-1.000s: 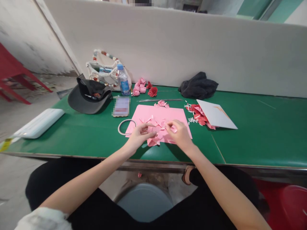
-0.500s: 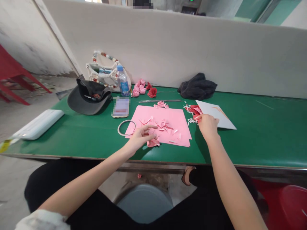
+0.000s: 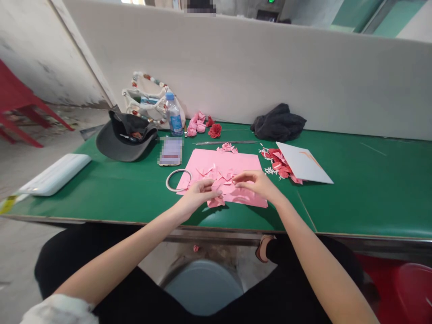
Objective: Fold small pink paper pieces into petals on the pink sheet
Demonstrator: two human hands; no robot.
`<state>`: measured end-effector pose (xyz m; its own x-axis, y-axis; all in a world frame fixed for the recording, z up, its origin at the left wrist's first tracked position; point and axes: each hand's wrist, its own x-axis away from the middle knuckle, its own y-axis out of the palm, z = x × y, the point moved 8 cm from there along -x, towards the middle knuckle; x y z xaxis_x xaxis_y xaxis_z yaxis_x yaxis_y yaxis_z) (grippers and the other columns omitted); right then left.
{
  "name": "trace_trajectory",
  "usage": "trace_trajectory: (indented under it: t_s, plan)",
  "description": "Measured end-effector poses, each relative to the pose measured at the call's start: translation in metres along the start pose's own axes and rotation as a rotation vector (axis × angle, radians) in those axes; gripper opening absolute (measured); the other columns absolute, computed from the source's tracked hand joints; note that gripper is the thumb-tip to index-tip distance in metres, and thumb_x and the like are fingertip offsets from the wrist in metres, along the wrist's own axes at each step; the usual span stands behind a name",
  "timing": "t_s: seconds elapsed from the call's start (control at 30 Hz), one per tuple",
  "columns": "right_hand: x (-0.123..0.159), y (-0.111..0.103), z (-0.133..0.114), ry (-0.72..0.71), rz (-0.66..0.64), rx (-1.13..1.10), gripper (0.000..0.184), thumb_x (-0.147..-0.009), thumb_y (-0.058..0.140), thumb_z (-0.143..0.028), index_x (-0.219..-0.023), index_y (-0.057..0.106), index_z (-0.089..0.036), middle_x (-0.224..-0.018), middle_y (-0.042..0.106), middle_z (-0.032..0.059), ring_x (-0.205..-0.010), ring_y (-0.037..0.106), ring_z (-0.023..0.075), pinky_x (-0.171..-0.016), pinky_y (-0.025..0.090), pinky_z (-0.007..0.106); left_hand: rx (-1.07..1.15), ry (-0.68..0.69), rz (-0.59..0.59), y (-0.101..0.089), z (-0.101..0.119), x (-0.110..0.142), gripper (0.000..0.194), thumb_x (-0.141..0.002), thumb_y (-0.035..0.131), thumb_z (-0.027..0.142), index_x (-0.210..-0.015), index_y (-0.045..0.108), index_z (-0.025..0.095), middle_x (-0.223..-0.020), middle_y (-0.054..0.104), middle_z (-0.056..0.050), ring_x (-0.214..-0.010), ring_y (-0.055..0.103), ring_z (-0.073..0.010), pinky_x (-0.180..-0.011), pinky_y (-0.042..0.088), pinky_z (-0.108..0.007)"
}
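My left hand [image 3: 199, 194] is over the front left of the stacked pink paper sheets [image 3: 243, 161], its thumb and fingers pinched on a pink paper piece [image 3: 218, 185]. Just right of that piece, my right hand [image 3: 258, 182] has its thumb and fingertips drawn together; what they hold, if anything, is too small to make out. Folded pink pieces and small white strips lie scattered on the sheets around both hands. Another pink piece [image 3: 216, 201] rests below my left fingers. Beside the left hand is a roll of tape [image 3: 178, 180], partly on the sheets.
A white board [image 3: 308, 164] leans over red paper pieces [image 3: 278, 164] at right. Behind are thin wires [image 3: 226, 142], paper flowers [image 3: 214, 130], a bottle [image 3: 173, 118], a bag [image 3: 145, 101] and black cloth [image 3: 279, 123]. A phone [image 3: 170, 150], cap [image 3: 126, 139] and white device [image 3: 56, 174] sit left.
My right hand has left the white board and red pieces and moved left over the pink sheets, close to my left hand. The left hand has barely moved.
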<state>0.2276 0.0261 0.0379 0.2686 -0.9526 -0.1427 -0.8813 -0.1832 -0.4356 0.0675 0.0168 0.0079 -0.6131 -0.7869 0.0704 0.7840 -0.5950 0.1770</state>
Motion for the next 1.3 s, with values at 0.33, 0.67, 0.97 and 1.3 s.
trace_trajectory:
  t_s: [0.33,0.67,0.97,1.3]
  plan:
    - [0.003,0.033,0.0,0.022,-0.118,-0.025,0.027,-0.069,0.073,-0.036,-0.089,0.071,-0.018,-0.086,0.072,0.0049,-0.08,0.066,0.0191,-0.074,0.051,0.032,-0.119,-0.041,0.047,-0.002,-0.003,-0.001,0.035,-0.071,0.073,0.033,-0.095,0.06,0.012,-0.085,0.072,-0.009,-0.08,0.07,-0.022,-0.067,0.051,-0.028]
    - [0.005,0.045,0.002,0.033,-0.094,-0.072,0.03,-0.071,0.07,-0.045,-0.079,0.062,-0.017,-0.071,0.061,0.0003,-0.065,0.058,0.0133,-0.059,0.048,0.025,-0.21,0.052,0.01,0.006,0.002,0.002,0.028,-0.077,0.067,0.035,-0.092,0.057,0.013,-0.083,0.067,-0.007,-0.078,0.068,-0.0194,-0.067,0.053,-0.028]
    - [0.006,0.055,0.001,0.063,-0.07,-0.186,0.029,-0.072,0.069,-0.046,-0.077,0.062,-0.018,-0.071,0.065,0.0013,-0.067,0.063,0.0155,-0.066,0.05,0.029,-0.374,0.144,0.01,0.01,0.005,0.007,0.032,-0.082,0.058,0.025,-0.111,0.046,0.017,-0.079,0.068,-0.004,-0.076,0.067,-0.0173,-0.068,0.05,-0.027]
    - [0.009,0.066,0.009,0.231,-0.211,-0.485,0.038,-0.075,0.065,-0.052,-0.067,0.059,-0.016,-0.063,0.06,0.0,-0.057,0.055,0.0102,-0.055,0.043,0.023,-0.56,0.178,-0.037,0.019,0.017,0.017,0.025,-0.083,0.052,0.02,-0.108,0.054,0.02,-0.087,0.071,-0.006,-0.083,0.068,-0.0199,-0.071,0.051,-0.029]
